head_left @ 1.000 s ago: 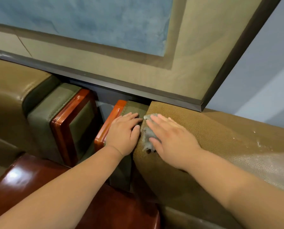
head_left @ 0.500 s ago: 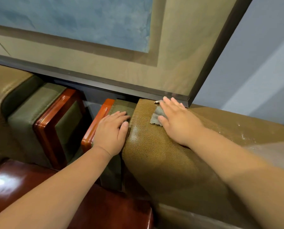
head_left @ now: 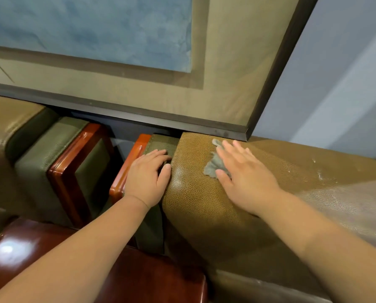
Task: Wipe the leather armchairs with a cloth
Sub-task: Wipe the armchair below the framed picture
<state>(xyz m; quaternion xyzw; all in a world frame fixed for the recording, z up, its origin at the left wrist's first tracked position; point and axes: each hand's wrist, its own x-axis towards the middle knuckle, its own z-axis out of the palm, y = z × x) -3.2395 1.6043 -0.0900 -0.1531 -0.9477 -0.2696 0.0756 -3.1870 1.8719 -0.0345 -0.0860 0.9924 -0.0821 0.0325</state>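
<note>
Right hand [head_left: 247,176] slid the cloth [head_left: 214,166] back down the backrest [head_left: 204,193].

Cloth [head_left: 213,166] — mostly under right hand [head_left: 246,171]

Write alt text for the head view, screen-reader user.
A person's right hand presses a small grey cloth flat on the top of a tan leather armchair back, while the left hand rests on its olive side panel. A large framed picture hangs just behind.
</note>
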